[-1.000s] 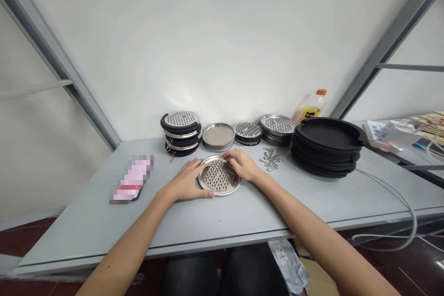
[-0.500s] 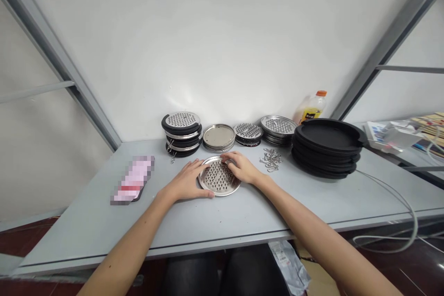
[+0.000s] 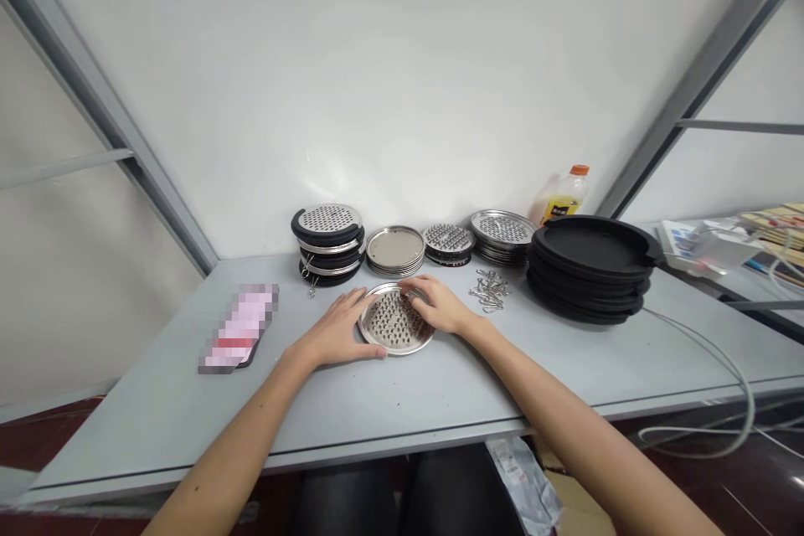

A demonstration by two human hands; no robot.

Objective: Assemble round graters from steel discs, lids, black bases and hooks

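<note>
A round metal grater plate (image 3: 394,322) with raised teeth and a smooth rim lies on the grey table in front of me. My left hand (image 3: 336,335) grips its left edge, thumb along the near rim and fingers at the far left side. From the right, my right hand (image 3: 436,304) curls over the far right rim, its fingertips at the plate's teeth. Just beyond the plate is a stack of flat metal discs (image 3: 395,249). Right of my right hand lies a small heap of wire clips (image 3: 491,291).
Along the wall stand black-rimmed graters (image 3: 328,219), toothed grater discs (image 3: 448,239) and another grater stack (image 3: 503,229). Thick black round holders (image 3: 594,268) are piled at right, before a bottle (image 3: 569,194). A blurred-out phone (image 3: 242,327) lies left. A white cable (image 3: 747,389) hangs over the edge.
Both hands keep the same hold on the grater plate. The whole view has shifted very slightly; nothing else has visibly moved.
</note>
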